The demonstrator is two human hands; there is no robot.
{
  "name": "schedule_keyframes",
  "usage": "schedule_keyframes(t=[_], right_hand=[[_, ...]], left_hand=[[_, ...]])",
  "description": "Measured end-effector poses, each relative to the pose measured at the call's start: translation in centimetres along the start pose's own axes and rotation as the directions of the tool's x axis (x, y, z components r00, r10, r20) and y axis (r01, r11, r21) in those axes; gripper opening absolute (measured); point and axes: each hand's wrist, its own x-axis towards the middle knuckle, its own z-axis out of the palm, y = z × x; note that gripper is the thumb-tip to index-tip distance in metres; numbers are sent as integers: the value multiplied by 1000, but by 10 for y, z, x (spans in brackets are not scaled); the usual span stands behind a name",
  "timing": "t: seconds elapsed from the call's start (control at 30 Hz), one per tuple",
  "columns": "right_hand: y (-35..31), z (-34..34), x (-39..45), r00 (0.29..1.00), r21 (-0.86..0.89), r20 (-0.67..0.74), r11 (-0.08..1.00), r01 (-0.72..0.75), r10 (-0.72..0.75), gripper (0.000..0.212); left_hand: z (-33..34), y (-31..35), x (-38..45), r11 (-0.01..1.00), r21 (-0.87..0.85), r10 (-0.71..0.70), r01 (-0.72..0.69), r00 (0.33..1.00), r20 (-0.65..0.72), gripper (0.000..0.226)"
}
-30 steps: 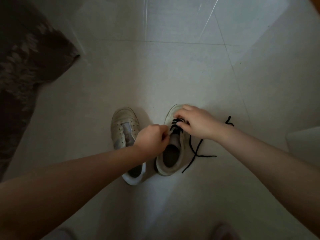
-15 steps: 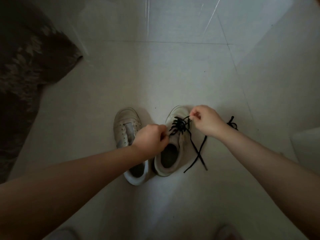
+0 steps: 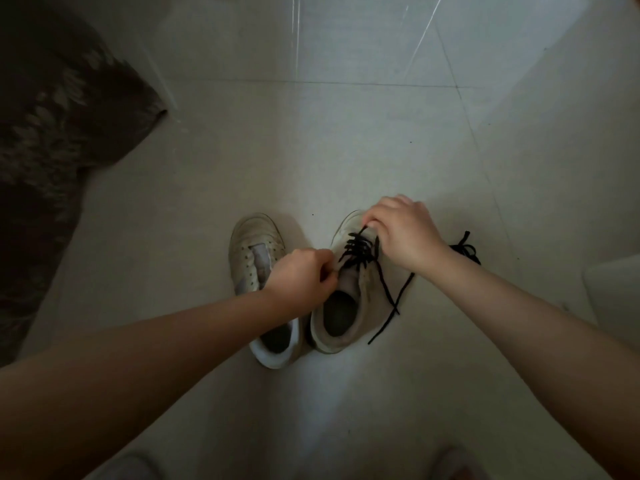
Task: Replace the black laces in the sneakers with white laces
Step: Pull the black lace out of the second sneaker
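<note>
Right hand: the right hand (image 3: 403,233) is over the toe end of the laced sneaker (image 3: 341,296), fingers curled, pinching a strand of the black lace (image 3: 360,252) near the top of the lacing and lifting it taut
Left hand: the left hand (image 3: 299,275) is clenched at the laced sneaker's left edge, fingers curled tight against the tongue area; whether it pinches the tongue or the eyelet edge, I cannot tell
Black lace: part threaded across the eyelets of the laced sneaker, and two loose ends run off its right side onto the floor (image 3: 346,133), crossing each other just beside the shoe
Laced sneaker: toe pointing away, opening toward the camera, sitting flat on the floor
Second sneaker: the other sneaker (image 3: 258,251) lies just left of the laced sneaker, with bare eyelets and part of it covered by the left forearm
Loose lace: another black lace bundle (image 3: 465,249) sits on the floor to the right of the laced sneaker, beyond the right wrist
Rug: a dark patterned rug (image 3: 52,161) is well off to the left of the laced sneaker, far side
</note>
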Motion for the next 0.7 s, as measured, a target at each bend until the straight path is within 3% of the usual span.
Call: schedule_keyframes(t=[0.1,0.2,0.3,0.37,0.57,0.63,0.7], right_hand=[[5,-2,-1,995,150,20,984,-100,98,19],[-7,-5,-1,991,149,120,988,47,-66,26],[-22,-5,1,925,-72,299,961,268,-236,33],[-27,-2,2,903,-188,330,918,348,-275,27],[-19,-5,8,953,-198,184,941,275,-240,20],[-22,-6,9,947,-83,234,965,247,-222,19],[-26,-4,8,894,-65,358,949,310,-268,29]], left_hand=[[0,1,0,1000,3,8,-8,1000,7,16],[0,2,2,1000,9,26,-26,1000,4,15],[1,1,2,999,4,32,-32,999,3,17],[1,1,1,1000,-1,28,-28,1000,2,18],[2,1,1,999,16,35,-35,999,-3,20],[2,0,0,999,16,43,-43,999,-8,21],[3,0,0,999,11,50,-50,999,-3,21]])
